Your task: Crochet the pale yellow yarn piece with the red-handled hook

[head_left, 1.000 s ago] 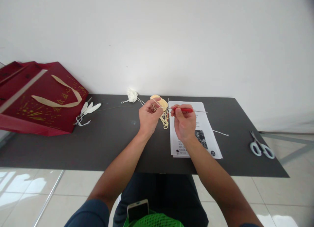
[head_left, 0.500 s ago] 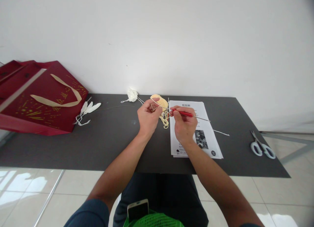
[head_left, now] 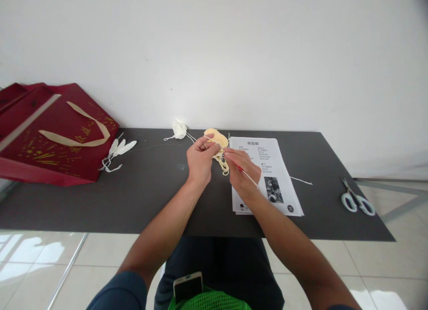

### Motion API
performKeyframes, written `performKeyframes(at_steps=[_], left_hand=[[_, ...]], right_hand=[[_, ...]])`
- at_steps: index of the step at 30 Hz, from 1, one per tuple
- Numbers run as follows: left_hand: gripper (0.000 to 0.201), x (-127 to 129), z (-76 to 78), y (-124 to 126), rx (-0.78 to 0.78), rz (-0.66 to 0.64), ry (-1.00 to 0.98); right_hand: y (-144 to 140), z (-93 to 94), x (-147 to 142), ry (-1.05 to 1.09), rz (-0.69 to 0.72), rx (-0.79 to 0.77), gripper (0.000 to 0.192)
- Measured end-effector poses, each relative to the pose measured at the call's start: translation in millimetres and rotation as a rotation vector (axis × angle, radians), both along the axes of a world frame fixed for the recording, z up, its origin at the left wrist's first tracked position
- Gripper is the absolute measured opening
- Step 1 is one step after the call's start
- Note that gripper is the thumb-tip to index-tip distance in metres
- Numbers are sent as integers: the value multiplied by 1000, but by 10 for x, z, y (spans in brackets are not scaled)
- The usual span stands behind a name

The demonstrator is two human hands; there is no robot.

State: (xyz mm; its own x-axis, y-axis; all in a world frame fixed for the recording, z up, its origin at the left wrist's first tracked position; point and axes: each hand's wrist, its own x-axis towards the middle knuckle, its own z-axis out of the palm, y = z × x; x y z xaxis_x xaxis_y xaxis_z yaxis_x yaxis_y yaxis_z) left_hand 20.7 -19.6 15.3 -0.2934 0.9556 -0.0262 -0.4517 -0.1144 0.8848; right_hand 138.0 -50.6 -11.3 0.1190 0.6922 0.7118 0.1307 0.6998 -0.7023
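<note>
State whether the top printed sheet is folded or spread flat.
Spread flat: the printed sheet shows all four corners, with no fold visible.

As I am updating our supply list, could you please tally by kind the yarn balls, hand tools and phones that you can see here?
Yarn balls: 2, white and yellow
Hand tools: 2, scissors and red-handled tool
Phone: 1
Total: 5

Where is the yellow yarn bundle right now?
In the head view, the yellow yarn bundle lies near the table's far edge, just beyond the left hand, between the white yarn at left and printed sheets at right.
</note>
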Motion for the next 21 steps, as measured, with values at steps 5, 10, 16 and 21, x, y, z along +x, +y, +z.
performKeyframes(at_steps=[5,10,16,21], left_hand=[[46,-81,29,38,-46,-211,-200],[48,-131,35,60,-88,-317,-279],[53,-144,21,53,-72,-367,-177],[52,-149,-6,71,-32,-266,43]], right_hand=[[9,20,-8,49,-10,-72,23],[31,47,-31,175,46,-190,13],[152,59,-20,502,161,-355,15],[180,64,66,402,146,-296,21]])
